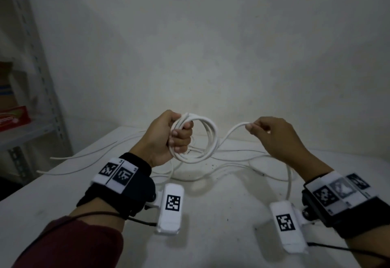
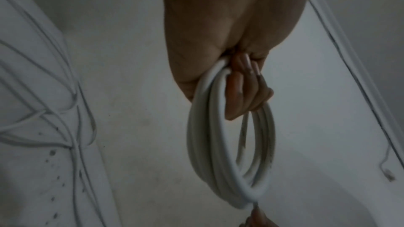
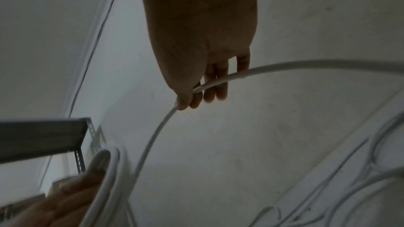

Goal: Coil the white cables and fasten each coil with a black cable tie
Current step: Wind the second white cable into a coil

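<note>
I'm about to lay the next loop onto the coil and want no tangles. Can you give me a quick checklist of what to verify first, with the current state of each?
1. Left hand grips the coil firmly: ok, fingers curled round the bundled loops.
2. Right hand has the free cable: ok, pinched between thumb and fingers.
3. Loops sit together, similar in size: ok.
4. Slack between the hands hangs free: ok.
5. Remaining cable on the table untangled: not ok, strands cross one another.
6. Black cable tie within reach: cannot tell, none visible.
</note>
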